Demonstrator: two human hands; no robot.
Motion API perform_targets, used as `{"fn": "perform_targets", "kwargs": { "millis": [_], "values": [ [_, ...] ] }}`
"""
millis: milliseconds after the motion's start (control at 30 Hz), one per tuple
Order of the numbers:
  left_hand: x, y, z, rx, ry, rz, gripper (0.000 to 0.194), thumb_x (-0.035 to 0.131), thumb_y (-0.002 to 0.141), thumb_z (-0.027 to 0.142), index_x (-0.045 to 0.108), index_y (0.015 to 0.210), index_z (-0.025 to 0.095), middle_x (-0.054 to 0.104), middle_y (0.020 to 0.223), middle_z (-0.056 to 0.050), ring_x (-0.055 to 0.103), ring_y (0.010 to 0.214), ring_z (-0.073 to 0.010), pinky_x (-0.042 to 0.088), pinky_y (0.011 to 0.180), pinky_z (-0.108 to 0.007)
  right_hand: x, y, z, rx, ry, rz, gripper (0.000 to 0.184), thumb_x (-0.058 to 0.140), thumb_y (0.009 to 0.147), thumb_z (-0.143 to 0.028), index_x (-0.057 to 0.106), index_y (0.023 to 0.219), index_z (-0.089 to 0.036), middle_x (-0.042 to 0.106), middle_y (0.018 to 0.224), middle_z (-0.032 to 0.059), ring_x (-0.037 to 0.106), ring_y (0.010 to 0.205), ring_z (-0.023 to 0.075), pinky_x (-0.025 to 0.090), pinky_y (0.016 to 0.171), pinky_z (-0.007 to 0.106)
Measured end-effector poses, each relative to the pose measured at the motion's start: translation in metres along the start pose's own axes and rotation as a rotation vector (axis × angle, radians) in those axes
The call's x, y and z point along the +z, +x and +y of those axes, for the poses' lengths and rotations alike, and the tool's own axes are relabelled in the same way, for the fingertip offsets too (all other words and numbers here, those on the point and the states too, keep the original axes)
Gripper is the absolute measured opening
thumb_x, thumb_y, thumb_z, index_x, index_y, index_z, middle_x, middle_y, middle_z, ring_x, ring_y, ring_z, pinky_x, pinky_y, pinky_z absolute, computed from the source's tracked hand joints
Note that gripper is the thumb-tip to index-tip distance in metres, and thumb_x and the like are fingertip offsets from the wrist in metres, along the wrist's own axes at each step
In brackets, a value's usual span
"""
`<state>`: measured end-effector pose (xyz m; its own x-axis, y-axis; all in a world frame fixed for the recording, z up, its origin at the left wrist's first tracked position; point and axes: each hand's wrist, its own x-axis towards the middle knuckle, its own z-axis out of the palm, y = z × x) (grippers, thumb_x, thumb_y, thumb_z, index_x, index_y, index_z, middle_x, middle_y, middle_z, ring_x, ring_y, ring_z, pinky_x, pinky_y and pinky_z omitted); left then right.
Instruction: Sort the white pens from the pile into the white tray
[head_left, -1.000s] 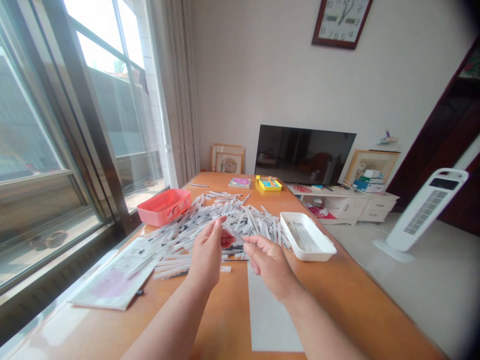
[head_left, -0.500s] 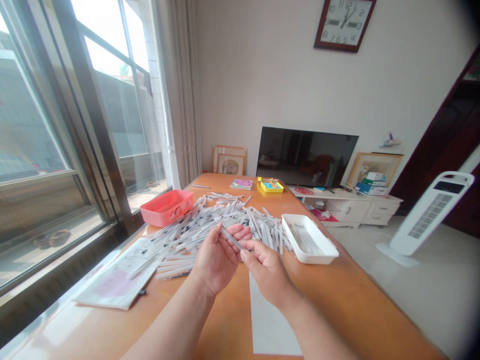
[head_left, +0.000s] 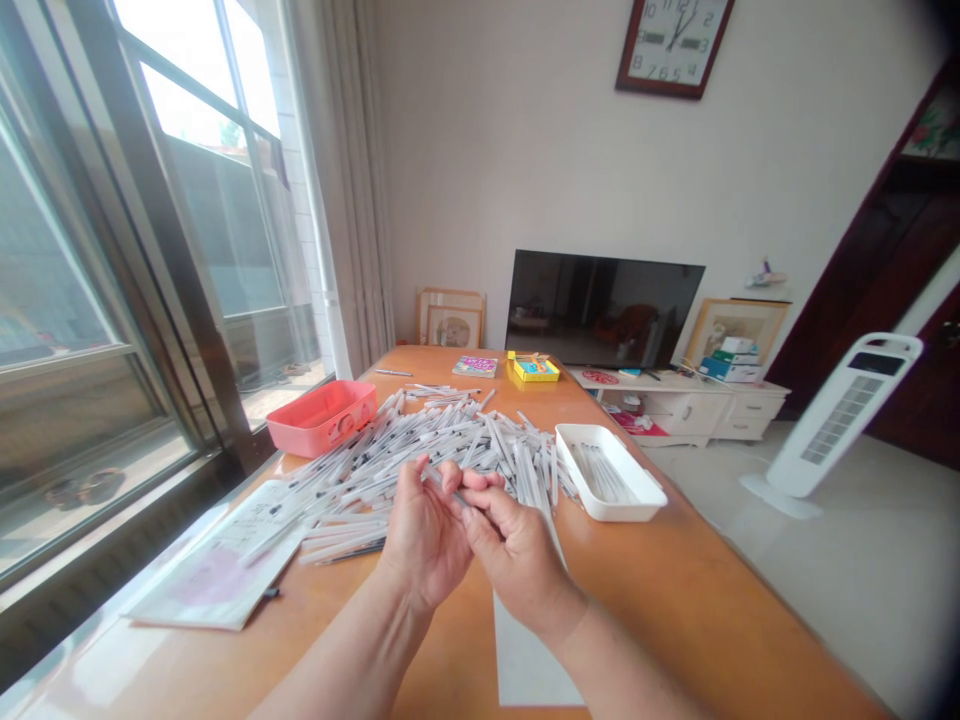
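Over heaped pens point(head_left: 450, 440), one pen point(head_left: 442, 487) seemingly pinched between left hand point(head_left: 424, 535) and right hand point(head_left: 517, 560).

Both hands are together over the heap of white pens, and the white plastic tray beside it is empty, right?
No: the head view shows the white rectangular plastic tray holding a bunch of white pens. The left hand and right hand are together over the heap of white pens, as you said.

A wall clock point(head_left: 672, 47) hangs above the television point(head_left: 604, 308).
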<state>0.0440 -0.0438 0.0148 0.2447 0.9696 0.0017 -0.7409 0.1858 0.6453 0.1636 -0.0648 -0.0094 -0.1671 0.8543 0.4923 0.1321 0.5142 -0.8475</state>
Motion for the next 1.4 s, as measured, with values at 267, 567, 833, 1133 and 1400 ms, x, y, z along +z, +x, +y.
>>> {"fn": "perform_targets", "kwargs": {
  "millis": [267, 567, 833, 1133, 1400],
  "values": [
    [-0.006, 0.009, 0.006, -0.033, -0.013, 0.093, 0.028, 0.057, 0.087, 0.046, 0.061, 0.080, 0.020, 0.071, 0.092, -0.008, 0.066, 0.081, -0.0208, 0.054, 0.071, -0.034, -0.015, 0.008, -0.005, 0.210, 0.229, 0.008, 0.020, 0.060, 0.090, -0.031, 0.067, 0.105, -0.020, 0.069, 0.082, 0.0017, 0.061, 0.070, 0.0130, 0.048, 0.065, 0.023],
    [-0.017, 0.017, -0.004, 0.114, 0.255, 0.224, 0.020, 0.067, 0.086, 0.033, 0.065, 0.096, 0.016, 0.062, 0.077, -0.002, 0.056, 0.063, -0.0083, 0.046, 0.056, -0.018, -0.046, 0.020, 0.007, 0.428, 0.855, 0.244, 0.028, 0.062, 0.087, -0.044, 0.064, 0.094, -0.017, 0.068, 0.071, 0.0053, 0.054, 0.056, 0.0123, 0.042, 0.054, 0.024],
    [-0.014, 0.016, -0.022, 0.004, 0.223, 0.153, 0.009, 0.067, 0.086, 0.020, 0.062, 0.091, 0.015, 0.068, 0.083, -0.007, 0.063, 0.070, -0.0110, 0.052, 0.067, -0.021, -0.034, 0.019, 0.014, 0.365, 0.639, 0.244, 0.023, 0.073, 0.081, -0.035, 0.065, 0.092, -0.017, 0.071, 0.084, 0.0049, 0.060, 0.071, 0.0132, 0.048, 0.070, 0.027],
    [-0.014, 0.015, -0.028, -0.048, 0.357, 0.128, 0.026, 0.073, 0.082, 0.036, 0.064, 0.094, 0.015, 0.069, 0.091, -0.009, 0.065, 0.079, -0.0139, 0.052, 0.076, -0.025, -0.049, 0.025, 0.019, 0.335, 0.283, 0.335, 0.029, 0.066, 0.083, -0.047, 0.064, 0.088, -0.019, 0.068, 0.078, 0.0002, 0.054, 0.060, 0.0103, 0.041, 0.057, 0.022],
    [-0.023, 0.020, -0.011, 0.052, 0.432, 0.243, 0.035, 0.077, 0.075, 0.038, 0.066, 0.096, 0.013, 0.067, 0.086, -0.008, 0.060, 0.068, -0.0113, 0.049, 0.065, -0.023, -0.145, 0.027, 0.059, 0.384, -0.527, 0.733, 0.044, 0.058, 0.083, -0.050, 0.064, 0.119, -0.026, 0.072, 0.085, 0.0018, 0.064, 0.074, 0.0210, 0.045, 0.068, 0.030]
  ]
}}
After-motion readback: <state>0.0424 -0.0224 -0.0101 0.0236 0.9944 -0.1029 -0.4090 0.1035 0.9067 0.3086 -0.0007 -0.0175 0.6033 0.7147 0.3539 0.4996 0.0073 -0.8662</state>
